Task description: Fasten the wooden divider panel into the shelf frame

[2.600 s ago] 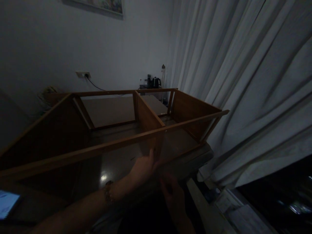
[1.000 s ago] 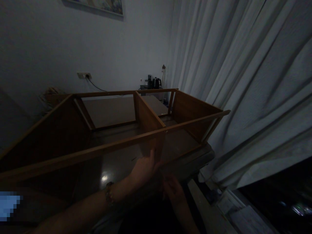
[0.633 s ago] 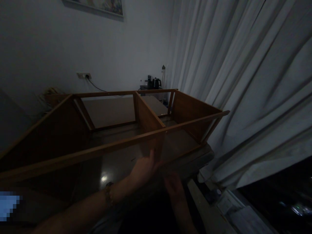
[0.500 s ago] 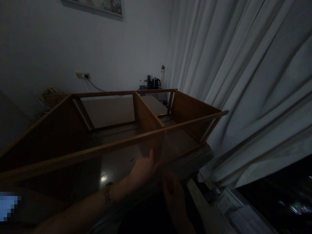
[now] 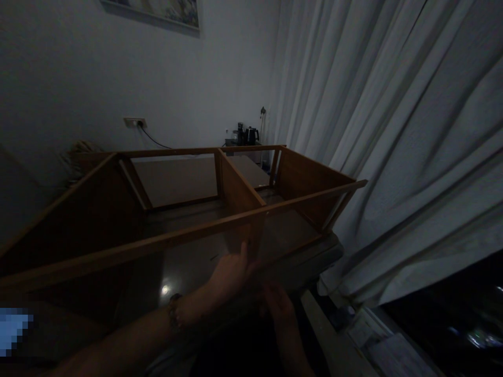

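A brown wooden shelf frame (image 5: pixel 157 243) lies on its back on a glossy dark table (image 5: pixel 184 269). Its middle divider (image 5: pixel 236 191) runs from the back rail to the front rail. My left hand (image 5: pixel 230 272) reaches under the front rail and grips the divider's near end, thumb up against its left face, the other fingers hidden behind it. A bracelet (image 5: pixel 175 314) sits on that wrist. My right hand (image 5: pixel 279 306) is lower, in deep shadow by the table's front edge just below the divider, and looks closed; whatever it holds is too dark to see.
White curtains (image 5: pixel 393 131) hang close on the right. At the back stand a kettle (image 5: pixel 251 134) on a small stand, a wall socket (image 5: pixel 133 122) with a cable, and a framed picture (image 5: pixel 157 10). A lit screen (image 5: pixel 13 330) glows at the lower left. Pale boards (image 5: pixel 330 335) lie on the floor.
My left hand has stayed on the divider's near end. My right hand has shifted slightly up and down beneath it. The view has wobbled a little.
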The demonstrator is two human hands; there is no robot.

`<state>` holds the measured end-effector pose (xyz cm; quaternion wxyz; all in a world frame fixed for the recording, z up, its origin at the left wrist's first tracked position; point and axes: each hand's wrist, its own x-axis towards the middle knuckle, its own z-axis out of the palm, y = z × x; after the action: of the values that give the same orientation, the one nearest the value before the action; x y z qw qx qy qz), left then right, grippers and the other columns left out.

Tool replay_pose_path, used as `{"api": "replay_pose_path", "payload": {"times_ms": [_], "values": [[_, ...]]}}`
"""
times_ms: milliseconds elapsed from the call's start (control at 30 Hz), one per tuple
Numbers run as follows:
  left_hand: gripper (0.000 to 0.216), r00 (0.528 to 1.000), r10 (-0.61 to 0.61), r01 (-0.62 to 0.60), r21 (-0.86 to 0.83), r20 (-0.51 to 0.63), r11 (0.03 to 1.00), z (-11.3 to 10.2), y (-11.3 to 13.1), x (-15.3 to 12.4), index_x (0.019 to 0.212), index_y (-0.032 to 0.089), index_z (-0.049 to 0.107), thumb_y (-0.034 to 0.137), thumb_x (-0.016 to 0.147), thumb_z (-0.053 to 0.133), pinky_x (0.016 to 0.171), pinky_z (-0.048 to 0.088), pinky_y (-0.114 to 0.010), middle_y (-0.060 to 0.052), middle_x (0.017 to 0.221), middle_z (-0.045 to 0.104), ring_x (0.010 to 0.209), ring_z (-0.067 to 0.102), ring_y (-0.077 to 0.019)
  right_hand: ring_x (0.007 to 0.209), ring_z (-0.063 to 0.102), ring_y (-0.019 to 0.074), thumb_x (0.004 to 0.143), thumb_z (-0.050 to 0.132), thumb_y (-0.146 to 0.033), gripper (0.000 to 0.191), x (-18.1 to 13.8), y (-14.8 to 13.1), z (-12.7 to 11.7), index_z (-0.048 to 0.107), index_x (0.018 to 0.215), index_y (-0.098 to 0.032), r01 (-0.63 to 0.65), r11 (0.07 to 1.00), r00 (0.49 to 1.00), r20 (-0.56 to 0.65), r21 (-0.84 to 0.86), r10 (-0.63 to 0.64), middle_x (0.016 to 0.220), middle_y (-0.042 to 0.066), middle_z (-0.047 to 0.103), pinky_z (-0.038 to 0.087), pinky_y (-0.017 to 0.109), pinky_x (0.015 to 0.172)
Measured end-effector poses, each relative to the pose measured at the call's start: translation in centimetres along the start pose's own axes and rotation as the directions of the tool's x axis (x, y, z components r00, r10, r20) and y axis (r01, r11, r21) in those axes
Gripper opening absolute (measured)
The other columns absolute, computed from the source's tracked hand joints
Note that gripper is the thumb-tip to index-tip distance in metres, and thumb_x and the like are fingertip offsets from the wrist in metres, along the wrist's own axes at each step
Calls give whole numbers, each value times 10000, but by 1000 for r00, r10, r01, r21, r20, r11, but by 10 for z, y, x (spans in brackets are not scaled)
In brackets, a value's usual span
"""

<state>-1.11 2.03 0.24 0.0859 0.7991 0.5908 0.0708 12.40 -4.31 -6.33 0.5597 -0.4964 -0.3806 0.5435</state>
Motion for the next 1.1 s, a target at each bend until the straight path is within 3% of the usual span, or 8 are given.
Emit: {"api": "replay_pose_path", "payload": {"times_ms": [200, 300, 500, 633, 767, 867, 1000, 1100], "values": [[500, 999, -10, 11, -17, 51, 1000, -6, 3, -1, 1169, 62, 308, 447, 855, 253, 595, 436, -253, -129, 802, 658, 751, 641, -215, 609, 578, 136, 711, 566, -498, 311, -2, 13, 3, 599, 785, -197, -121, 935, 992, 18, 333, 122, 735, 22, 638, 455, 245, 563], [518, 998, -26, 26, -15, 49, 1000, -6, 3, -1, 1177, 62, 302, 461, 850, 257, 594, 439, -261, -131, 807, 659, 742, 642, -221, 694, 591, 150, 702, 590, -467, 263, -3, 11, 4, 595, 839, -243, -124, 937, 992, 32, 328, 120, 786, 1, 637, 462, 255, 610], [548, 999, -16, 16, 1, 32, 1000, -3, 2, 0, 1220, 54, 245, 459, 851, 255, 576, 434, -265, -136, 820, 659, 733, 641, -222, 743, 599, 170, 738, 592, -333, 254, -11, -2, 7, 554, 970, -236, 119, 987, 993, 2, -107, -120, 833, 18, 644, 459, 264, 645], [554, 1000, -7, 7, 15, 30, 1000, -1, 0, 0, 1219, 58, 239, 473, 851, 236, 578, 431, -254, -145, 819, 654, 733, 642, -211, 858, 588, 215, 791, 513, -246, 209, -9, 8, -7, 606, 977, -270, 444, 726, 890, 163, -526, -426, 937, 40, 653, 414, 359, 805], [564, 1000, -4, 4, 31, -8, 1000, 4, -2, 1, 1202, 62, 266, 495, 845, 215, 572, 435, -276, -138, 788, 656, 715, 641, -229, 854, 590, 235, 808, 447, -175, 296, -1, 16, -23, 598, 1034, -291, 572, 547, 813, 339, -611, -473, 938, 48, 662, 405, 395, 802], [580, 1000, 5, -5, 20, -16, 1000, 6, -3, 2, 1220, 55, 248, 496, 845, 217, 576, 435, -273, -135, 790, 658, 715, 641, -226, 865, 584, 226, 814, 463, -210, 250, 1, 13, -22, 607, 1008, -273, 527, 614, 844, 276, -588, -460, 940, 49, 657, 411, 365, 795], [575, 999, -2, 1, 23, 42, 1000, 3, -2, 1, 1227, 44, 238, 478, 851, 226, 587, 432, -254, -145, 819, 652, 747, 640, -212, 832, 582, 184, 809, 493, -298, 263, -4, 3, -10, 549, 1049, -205, 352, 831, 934, 103, -430, -342, 971, 63, 628, 434, 283, 756], [558, 999, -6, 5, 33, 48, 999, -1, 0, 0, 1211, 54, 251, 479, 852, 221, 589, 436, -260, -143, 823, 652, 740, 640, -209, 663, 574, 136, 838, 437, -345, 259, -5, -4, -4, 541, 1011, -183, 233, 910, 973, 80, -345, -218, 801, 28, 634, 438, 236, 672]]}}
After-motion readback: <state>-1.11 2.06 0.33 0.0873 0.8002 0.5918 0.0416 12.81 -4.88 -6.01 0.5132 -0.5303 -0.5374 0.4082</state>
